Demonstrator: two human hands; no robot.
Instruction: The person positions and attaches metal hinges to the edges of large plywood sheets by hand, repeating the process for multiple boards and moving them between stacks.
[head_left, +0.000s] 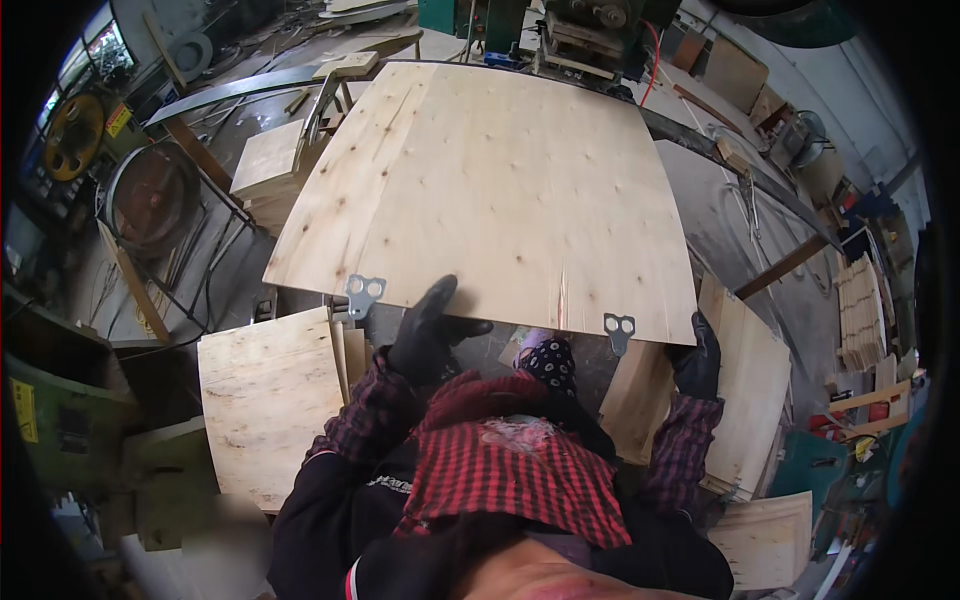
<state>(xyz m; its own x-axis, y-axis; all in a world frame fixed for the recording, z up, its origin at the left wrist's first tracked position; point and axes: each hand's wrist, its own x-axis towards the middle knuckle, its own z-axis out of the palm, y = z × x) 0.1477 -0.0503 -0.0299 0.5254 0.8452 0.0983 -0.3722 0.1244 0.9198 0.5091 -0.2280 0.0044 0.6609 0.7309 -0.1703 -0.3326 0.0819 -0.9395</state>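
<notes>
A large pale plywood sheet [500,190] with small knots lies in front of me, its near edge close to my body. My left hand [432,335], in a black glove, is at that near edge, left of the middle, with the index finger and thumb spread apart. Around the near right corner of the sheet my right hand [697,360], also gloved in black, is closed. Two grey metal plates with paired holes sit at the near edge: the left plate [364,296] beside my left hand, the right plate [619,330] a little left of my right hand.
Stacked plywood sheets [270,400] stand at my left, and another stack [745,390] at my right. A smaller wood stack [275,170] is beyond the left edge. A round fan [152,197] stands far left. Green machinery [490,30] is beyond the far edge.
</notes>
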